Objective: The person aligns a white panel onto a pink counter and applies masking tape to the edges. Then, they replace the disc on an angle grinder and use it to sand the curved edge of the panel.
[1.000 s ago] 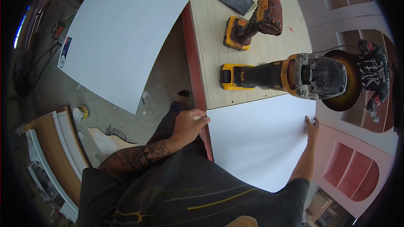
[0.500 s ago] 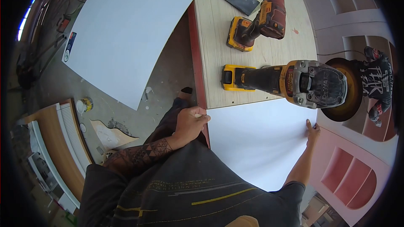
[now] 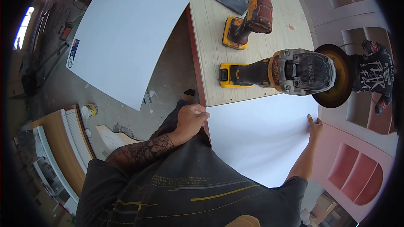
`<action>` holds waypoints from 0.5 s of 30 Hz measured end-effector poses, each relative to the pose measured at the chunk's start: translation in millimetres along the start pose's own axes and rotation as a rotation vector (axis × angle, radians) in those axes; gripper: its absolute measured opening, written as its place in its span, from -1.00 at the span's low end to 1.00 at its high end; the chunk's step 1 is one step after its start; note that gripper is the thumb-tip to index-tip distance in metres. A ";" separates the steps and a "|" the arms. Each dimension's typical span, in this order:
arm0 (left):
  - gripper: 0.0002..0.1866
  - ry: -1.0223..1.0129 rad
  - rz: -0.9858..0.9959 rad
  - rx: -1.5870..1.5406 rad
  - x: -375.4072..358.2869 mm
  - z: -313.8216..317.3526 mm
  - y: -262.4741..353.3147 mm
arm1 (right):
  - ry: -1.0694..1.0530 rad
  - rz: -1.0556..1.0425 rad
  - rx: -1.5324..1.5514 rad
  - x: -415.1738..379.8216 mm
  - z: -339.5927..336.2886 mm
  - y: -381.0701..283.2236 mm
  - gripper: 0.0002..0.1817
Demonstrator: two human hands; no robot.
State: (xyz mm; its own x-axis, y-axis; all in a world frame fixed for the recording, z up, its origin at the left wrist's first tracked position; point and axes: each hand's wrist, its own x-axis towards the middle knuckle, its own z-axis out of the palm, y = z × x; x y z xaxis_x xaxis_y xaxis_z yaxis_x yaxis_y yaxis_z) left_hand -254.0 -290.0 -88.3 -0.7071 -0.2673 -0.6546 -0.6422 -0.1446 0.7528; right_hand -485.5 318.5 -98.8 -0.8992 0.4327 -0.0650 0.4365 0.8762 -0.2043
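A white sheet (image 3: pixel 256 138) stretches between my hands, its far edge along the pale wood-grain worktop (image 3: pixel 219 17). My left hand (image 3: pixel 191 120) is closed in a pinch at the sheet's far left corner, beside the worktop's red edge; its fingertips are partly hidden. At the opposite side, my right hand (image 3: pixel 314 127) grips the sheet's right edge, thumb on top and the other fingers mostly out of sight. Just beyond the sheet, a yellow-and-black angle grinder (image 3: pixel 294 71) lies on the worktop with its disc (image 3: pixel 336 75) to the right. Behind it rests a cordless impact driver (image 3: pixel 250 17).
A dark flat block (image 3: pixel 230 0) lies beside the driver. Another large white sheet (image 3: pixel 130 29) hangs over the floor at left. Wood panels (image 3: pixel 63 138) and a paint can (image 3: pixel 89 110) are farther left. Pink shelving (image 3: pixel 357 172) and a black-clothed figure (image 3: pixel 374 75) are at right.
The view has shifted slightly, so the tools appear a little farther left. Both hands keep their places at the sheet's edges.
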 end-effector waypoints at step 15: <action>-0.87 -0.024 -0.071 -0.088 -3.0 -1.7 16.7 | 0.049 0.020 0.006 -19.4 -5.6 -21.7 0.10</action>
State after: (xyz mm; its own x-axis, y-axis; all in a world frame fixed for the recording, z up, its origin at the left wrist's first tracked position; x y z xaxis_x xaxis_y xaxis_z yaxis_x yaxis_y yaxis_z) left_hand -262.1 -293.2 -73.6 -0.6682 -0.2304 -0.7074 -0.6634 -0.2460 0.7067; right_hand -477.4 292.3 -87.6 -0.8874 0.4606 -0.0210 0.4544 0.8659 -0.2090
